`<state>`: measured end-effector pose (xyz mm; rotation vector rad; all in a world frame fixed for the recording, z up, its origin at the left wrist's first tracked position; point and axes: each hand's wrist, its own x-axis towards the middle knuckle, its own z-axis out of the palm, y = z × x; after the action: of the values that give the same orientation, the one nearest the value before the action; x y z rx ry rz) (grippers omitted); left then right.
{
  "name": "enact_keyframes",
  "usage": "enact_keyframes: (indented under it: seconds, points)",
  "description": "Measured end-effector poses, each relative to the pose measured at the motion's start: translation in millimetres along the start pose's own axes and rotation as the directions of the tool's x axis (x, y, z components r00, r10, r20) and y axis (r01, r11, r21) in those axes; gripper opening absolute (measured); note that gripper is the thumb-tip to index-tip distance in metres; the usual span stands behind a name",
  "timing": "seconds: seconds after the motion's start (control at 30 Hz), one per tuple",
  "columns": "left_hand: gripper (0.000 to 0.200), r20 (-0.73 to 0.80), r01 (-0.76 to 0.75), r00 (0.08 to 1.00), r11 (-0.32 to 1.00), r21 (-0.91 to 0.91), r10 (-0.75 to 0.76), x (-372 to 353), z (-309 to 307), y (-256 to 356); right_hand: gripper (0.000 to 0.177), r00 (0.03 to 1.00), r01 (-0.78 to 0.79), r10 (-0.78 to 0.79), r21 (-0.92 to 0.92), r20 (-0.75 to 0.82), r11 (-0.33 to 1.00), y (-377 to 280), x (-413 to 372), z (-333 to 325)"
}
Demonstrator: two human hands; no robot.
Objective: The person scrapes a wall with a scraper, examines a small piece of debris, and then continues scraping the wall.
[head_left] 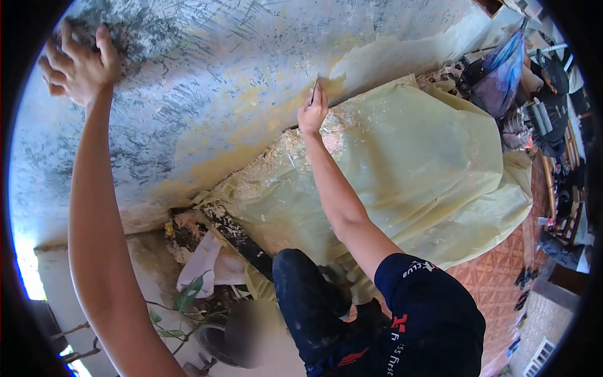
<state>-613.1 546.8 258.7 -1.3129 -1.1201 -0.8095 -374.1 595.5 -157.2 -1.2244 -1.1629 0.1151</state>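
Observation:
High on the patchy wall (207, 81), my left hand (81, 66) leans with its fingers spread and holds nothing. The wall's surface is scuffed grey, blue and yellow, with a paler coat of paint (389, 56) at the right. My right hand (313, 114) is closed around a small, thin, dark-edged scraper (313, 94), which is mostly hidden by the fingers. Its tip is at the wall, near the ragged edge of the paler coat. Just below this hand, paint flakes (282, 154) lie along the top of a yellowish plastic sheet (427, 163).
The sheet drapes over something bulky along the wall. My bent knee (298, 270) is beside a dark, flake-covered board (242, 242). A leafy plant (188, 295) and a round dark pot (217, 342) are at lower left. Clutter and a folded umbrella (502, 72) crowd the right, above a tiled floor (496, 264).

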Motion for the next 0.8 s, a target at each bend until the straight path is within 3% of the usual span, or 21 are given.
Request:
enact_keyframes:
  seconds: [0.13, 0.23, 0.37, 0.47, 0.6, 0.63, 0.73, 0.77, 0.8]
  points:
    - [0.082, -0.011, -0.003, 1.000, 1.000, -0.009, 0.002, 1, -1, 6, 0.039, 0.999, 0.020, -0.022, -0.039, -0.037, 0.999, 1, 0, 3]
    - [0.079, -0.014, -0.024, 1.000, 1.000, 0.016, 0.024, 0, 1, 3, 0.037, 0.998, -0.053, 0.052, -0.023, -0.022, 0.998, 3, 4, 0]
    - [0.076, -0.002, -0.060, 0.998, 0.996, 0.064, 0.060, 0, 4, -5, 0.034, 0.996, -0.066, 0.058, -0.133, -0.061, 0.989, 16, 25, -2]
    - [0.077, 0.017, -0.038, 0.999, 0.998, 0.051, 0.037, -5, 3, -4, 0.030, 0.996, -0.078, 0.074, -0.084, -0.054, 0.993, 24, 13, -1]
    - [0.084, -0.011, -0.009, 1.000, 1.000, 0.018, 0.009, -1, 1, 7, 0.041, 0.997, -0.072, 0.071, -0.155, -0.015, 0.985, 19, 21, -4]
    - [0.083, -0.009, -0.024, 1.000, 1.000, 0.019, 0.025, -2, 2, 5, 0.042, 0.997, 0.029, -0.041, -0.166, -0.065, 0.986, 23, 25, -4]
    - [0.081, -0.001, -0.028, 1.000, 0.998, 0.054, 0.028, -1, 2, 3, 0.042, 0.993, -0.009, -0.010, -0.160, -0.114, 0.987, 16, 24, 3]
    - [0.081, -0.003, -0.032, 0.999, 0.998, 0.052, 0.032, -1, 1, 3, 0.039, 0.993, -0.102, 0.089, -0.182, -0.076, 0.978, 10, 20, 3]
    - [0.082, -0.007, -0.024, 1.000, 0.999, 0.044, 0.025, -2, 2, 4, 0.038, 0.996, -0.057, 0.044, -0.174, -0.075, 0.983, 13, 19, 2]
